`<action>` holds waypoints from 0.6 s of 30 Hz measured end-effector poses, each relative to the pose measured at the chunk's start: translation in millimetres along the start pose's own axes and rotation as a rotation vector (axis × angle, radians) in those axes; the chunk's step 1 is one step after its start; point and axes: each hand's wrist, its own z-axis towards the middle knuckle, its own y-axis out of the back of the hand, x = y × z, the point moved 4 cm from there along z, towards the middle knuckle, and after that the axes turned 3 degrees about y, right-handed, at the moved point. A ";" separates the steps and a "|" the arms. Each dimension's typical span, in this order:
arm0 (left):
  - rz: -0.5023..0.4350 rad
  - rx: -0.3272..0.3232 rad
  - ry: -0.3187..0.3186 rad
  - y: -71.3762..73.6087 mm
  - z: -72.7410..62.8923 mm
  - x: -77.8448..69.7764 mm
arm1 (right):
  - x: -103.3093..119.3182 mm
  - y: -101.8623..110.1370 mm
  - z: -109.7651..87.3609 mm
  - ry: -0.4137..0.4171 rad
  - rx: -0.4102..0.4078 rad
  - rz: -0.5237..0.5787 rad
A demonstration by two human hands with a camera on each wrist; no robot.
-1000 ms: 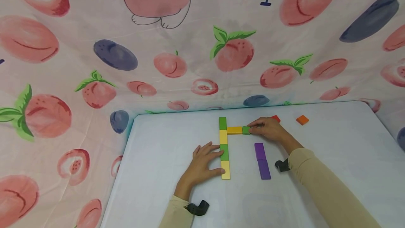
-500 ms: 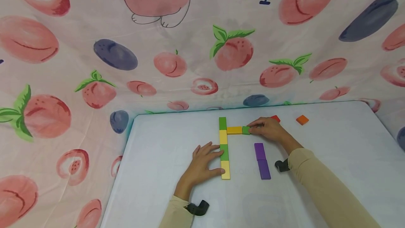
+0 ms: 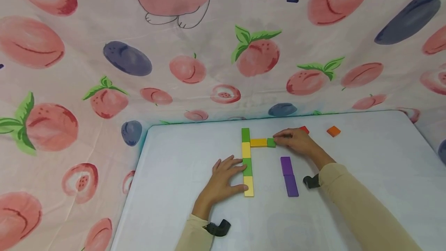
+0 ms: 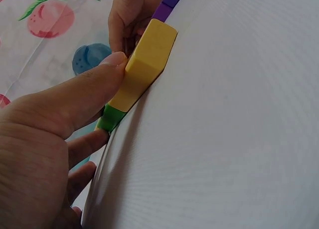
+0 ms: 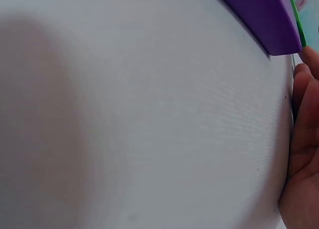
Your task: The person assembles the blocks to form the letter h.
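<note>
Green and yellow blocks alternate in an upright column: green, yellow, green, pale yellow. My left hand lies along its left side, fingers spread, thumb and fingertips touching the two nearer blocks. In the left wrist view, that thumb is against the pale yellow block. A yellow-orange block extends rightward from the column, with a small green block at its end. My right hand has its thumb and forefinger, fairly straight, at that green block's right edge.
Two purple blocks lie end to end in front of the right hand. Beyond it are a partly hidden red block and an orange block. The white table meets a fruit-print cloth at the back.
The head view has shifted very slightly. Both hands and the blocks otherwise stay where they were.
</note>
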 end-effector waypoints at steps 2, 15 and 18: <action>0.001 0.000 0.000 -0.1 -0.1 0.5 | -1.3 0.8 -2.2 -0.003 -0.014 0.017; -0.006 -0.002 -0.010 0.0 0.3 1.5 | -21.2 42.2 -31.1 0.046 -0.436 -0.005; 0.003 0.002 -0.006 -0.8 0.3 2.2 | -27.7 51.1 -35.3 0.047 -0.466 -0.059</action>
